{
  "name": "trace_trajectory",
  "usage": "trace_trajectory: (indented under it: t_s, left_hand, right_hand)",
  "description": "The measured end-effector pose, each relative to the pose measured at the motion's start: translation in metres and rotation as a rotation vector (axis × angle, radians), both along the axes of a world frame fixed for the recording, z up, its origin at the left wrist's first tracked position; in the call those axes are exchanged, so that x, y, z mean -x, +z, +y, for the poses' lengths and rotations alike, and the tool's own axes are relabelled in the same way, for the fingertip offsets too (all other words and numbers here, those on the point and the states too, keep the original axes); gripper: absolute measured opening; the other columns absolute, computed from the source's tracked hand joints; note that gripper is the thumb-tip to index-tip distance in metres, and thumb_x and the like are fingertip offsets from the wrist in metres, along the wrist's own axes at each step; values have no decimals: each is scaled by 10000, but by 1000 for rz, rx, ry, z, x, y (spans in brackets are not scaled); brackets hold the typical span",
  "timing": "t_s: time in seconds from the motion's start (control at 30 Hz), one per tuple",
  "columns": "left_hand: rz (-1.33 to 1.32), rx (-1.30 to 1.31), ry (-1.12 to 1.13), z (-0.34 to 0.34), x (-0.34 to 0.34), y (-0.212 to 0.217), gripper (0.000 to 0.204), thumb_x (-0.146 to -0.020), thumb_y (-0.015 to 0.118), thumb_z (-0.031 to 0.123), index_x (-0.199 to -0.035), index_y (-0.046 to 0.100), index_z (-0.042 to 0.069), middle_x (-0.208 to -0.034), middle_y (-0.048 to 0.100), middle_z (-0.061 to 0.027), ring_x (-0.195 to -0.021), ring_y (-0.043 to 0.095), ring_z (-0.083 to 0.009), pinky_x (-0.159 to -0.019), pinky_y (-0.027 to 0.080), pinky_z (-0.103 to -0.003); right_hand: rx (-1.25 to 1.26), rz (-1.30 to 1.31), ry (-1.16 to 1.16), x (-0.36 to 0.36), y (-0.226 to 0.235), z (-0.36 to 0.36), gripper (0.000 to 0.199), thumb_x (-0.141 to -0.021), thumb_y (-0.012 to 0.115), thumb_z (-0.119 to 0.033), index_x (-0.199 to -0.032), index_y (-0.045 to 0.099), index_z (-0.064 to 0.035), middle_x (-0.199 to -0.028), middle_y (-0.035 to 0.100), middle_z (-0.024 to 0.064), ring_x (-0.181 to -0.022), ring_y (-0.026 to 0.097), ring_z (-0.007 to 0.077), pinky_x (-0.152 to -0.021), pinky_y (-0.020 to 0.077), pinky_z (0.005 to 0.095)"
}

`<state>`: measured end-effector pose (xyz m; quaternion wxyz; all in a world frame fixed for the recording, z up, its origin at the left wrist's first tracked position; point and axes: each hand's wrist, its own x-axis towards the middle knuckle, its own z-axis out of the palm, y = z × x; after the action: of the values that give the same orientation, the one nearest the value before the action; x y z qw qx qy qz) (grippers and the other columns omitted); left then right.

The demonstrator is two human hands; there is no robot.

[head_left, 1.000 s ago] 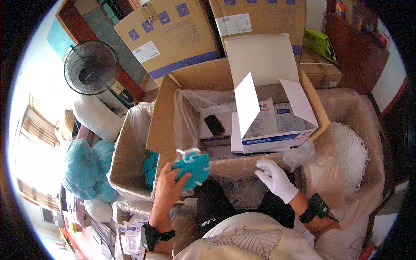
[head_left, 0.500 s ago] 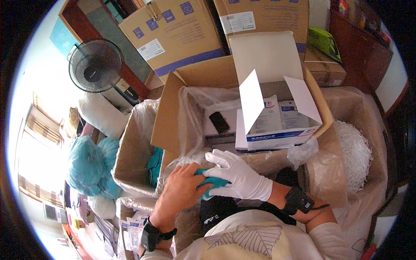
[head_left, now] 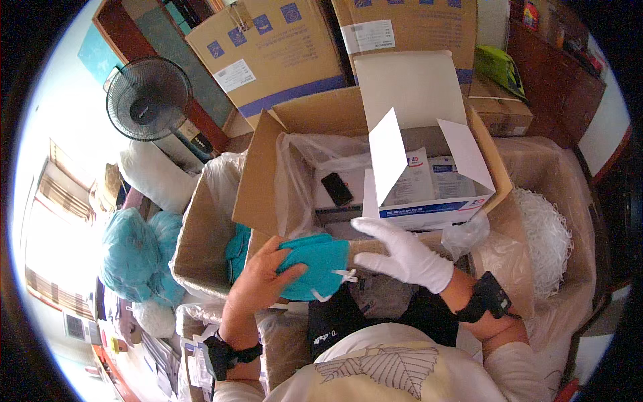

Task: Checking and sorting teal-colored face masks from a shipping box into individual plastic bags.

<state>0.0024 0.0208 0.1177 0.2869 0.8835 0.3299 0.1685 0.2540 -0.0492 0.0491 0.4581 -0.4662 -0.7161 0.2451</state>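
Bare fingers of my left hand (head_left: 263, 276) pinch the left edge of a teal face mask (head_left: 315, 266), thumb on top. White straps hang at the mask's right lower side; whether it is one mask or a few stacked I cannot tell. Just to its right, my right hand (head_left: 405, 254) in a white glove is held apart from it, thumb and fingers spread, with nothing in them. Beyond the hands, a white carton (head_left: 429, 210) with raised flaps holds several flat sealed packets (head_left: 410, 184). It stands inside a large cardboard box (head_left: 305, 107) lined with clear plastic.
A black phone (head_left: 337, 189) lies on a white box beside the carton. More teal masks (head_left: 238, 253) fill a lined box at the left. White straps (head_left: 544, 238) heap in a box at the right. Teal-filled bags (head_left: 130, 254) and a fan (head_left: 149, 100) stand far left.
My right hand has come off the teal mask and moved right, opening. The mask now lies spread flat in my left hand, which has shifted slightly left.
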Motion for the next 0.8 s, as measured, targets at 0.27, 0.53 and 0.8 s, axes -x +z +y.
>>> trace_trajectory:
  t_s: [0.27, 0.53, 0.8]
  left_hand:
    - [-229, 193, 132, -15, -21, -19, 310, -844, 569, 145, -1126, 503, 34, -1002, 535, -98, -907, 525, -204, -803, 417, -315]
    - [-234, 582, 71, -14, -17, -24, 427, -872, 529, 98, -1277, 396, 66, -1171, 490, -77, -1075, 437, -147, -909, 359, -287]
    - [-411, 351, 239, -20, -27, -69, 392, -880, 497, 80, -1263, 416, 66, -1227, 469, -77, -1164, 378, -153, -960, 305, -278]
  right_hand:
    - [335, 548, 213, 51, -32, 4, 309, -932, 403, -208, -1142, 465, 11, -1008, 575, 174, -904, 567, 246, -805, 437, 320]
    - [249, 364, 46, 46, -23, -3, 293, -930, 419, -249, -1048, 531, -6, -843, 604, 160, -756, 591, 237, -698, 458, 319]
    - [304, 410, -140, 53, -32, 4, 319, -924, 442, -291, -883, 568, -1, -685, 581, 121, -602, 547, 205, -564, 426, 298]
